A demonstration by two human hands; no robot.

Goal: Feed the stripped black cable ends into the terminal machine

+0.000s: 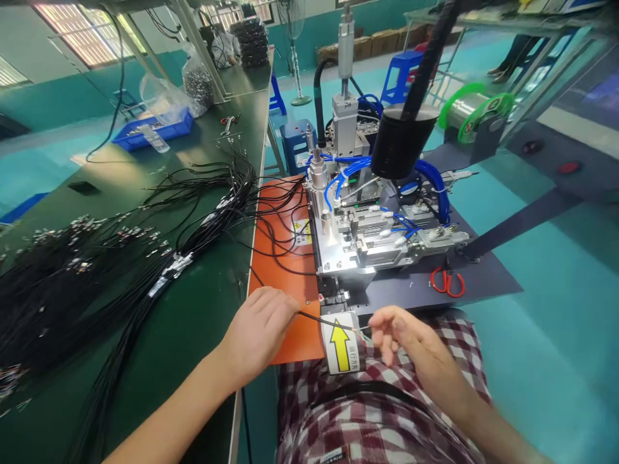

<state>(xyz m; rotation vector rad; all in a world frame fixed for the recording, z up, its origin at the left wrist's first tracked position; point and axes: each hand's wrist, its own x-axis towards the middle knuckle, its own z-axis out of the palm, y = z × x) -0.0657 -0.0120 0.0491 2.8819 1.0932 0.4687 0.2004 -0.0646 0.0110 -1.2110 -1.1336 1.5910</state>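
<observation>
My left hand [264, 328] is closed around a black cable [316, 317] and holds it over the orange mat. From the cable's stripped end, thin coloured wires [362, 334] fan out towards the right. Beside these wire tips is my right hand [403, 335], its fingers loosely bent and apart, slightly blurred; whether a fingertip touches a wire is unclear. Below the cable end lies a white label with a yellow arrow [340, 348]. Just beyond both hands stands a metal machine [377, 238] with blue air tubes.
A long bundle of black cables [213, 222] covers much of the green table [193, 335]. Red-handled scissors [447, 282] lie on the machine's dark base. A green wire spool [476, 113] and a black cylinder [403, 142] stand higher up. A blue tray [155, 132] sits farther back.
</observation>
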